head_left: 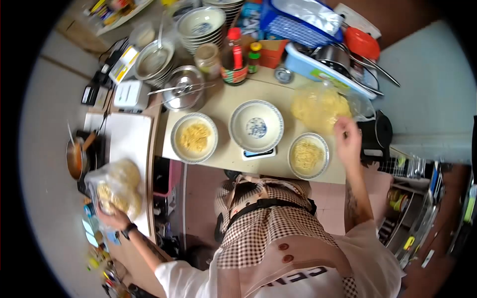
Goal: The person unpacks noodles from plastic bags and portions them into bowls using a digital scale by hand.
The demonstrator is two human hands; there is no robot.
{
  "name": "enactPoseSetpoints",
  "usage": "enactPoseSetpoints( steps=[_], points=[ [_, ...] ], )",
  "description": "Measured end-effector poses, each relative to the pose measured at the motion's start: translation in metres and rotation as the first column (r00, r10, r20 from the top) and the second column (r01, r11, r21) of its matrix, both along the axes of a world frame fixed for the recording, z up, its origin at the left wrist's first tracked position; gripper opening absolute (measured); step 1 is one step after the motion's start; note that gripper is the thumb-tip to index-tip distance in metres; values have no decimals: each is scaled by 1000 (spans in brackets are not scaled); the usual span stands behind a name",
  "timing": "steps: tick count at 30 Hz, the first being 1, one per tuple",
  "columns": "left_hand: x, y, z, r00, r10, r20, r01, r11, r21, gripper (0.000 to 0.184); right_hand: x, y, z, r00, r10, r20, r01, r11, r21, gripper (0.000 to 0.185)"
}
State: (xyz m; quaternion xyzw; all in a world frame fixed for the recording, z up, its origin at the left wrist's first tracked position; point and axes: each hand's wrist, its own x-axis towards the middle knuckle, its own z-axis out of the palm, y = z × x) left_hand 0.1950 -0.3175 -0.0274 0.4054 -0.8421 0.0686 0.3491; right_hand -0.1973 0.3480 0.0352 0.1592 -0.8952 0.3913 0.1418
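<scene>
At the left, my left hand (pixel 115 217) is at the near edge of a clear plastic bag of noodles (pixel 121 181) on a white board, its fingers bent against the bag and partly hidden. My right hand (pixel 348 133) has curled fingers at the near edge of another bag of yellow noodles (pixel 318 107). Just left of it is a bowl of thin noodles (pixel 308 155). An empty patterned bowl (pixel 256 126) rests on a small scale (pixel 259 154). Farther left stands a bowl with wider noodles (pixel 194 138).
Behind the bowls are a lidded steel pot (pixel 183 88), stacked bowls (pixel 201 27), a red-capped sauce bottle (pixel 234 57) and a light blue tub of utensils (pixel 303 62). A black container (pixel 376 133) stands at right. A pan (pixel 77 159) sits far left.
</scene>
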Motion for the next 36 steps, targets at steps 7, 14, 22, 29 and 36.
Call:
enactPoseSetpoints(
  steps=[7, 14, 22, 29, 36],
  points=[
    [-93, 171, -11, 849, -84, -522, 350, 829, 437, 39, -139, 69, -96, 984, 6, 179, -92, 876, 474, 34],
    [-221, 360, 24, 674, -566, -476, 733, 431, 526, 31, -156, 68, -111, 954, -87, 286, -56, 887, 458, 30],
    [-352, 519, 76, 209, -844, -494, 665, -248, 705, 21, -131, 106, -110, 834, 100, 543, 278, 774, -569, 12],
    [-495, 602, -29, 190, -893, -407, 739, -143, 658, 75, -114, 111, -107, 841, 261, 474, 453, 139, -880, 33],
    [-522, 597, -47, 102, -994, 31, 628, 88, 773, 85, -115, 111, -90, 910, 173, 376, 369, 72, -927, 24]
  ],
)
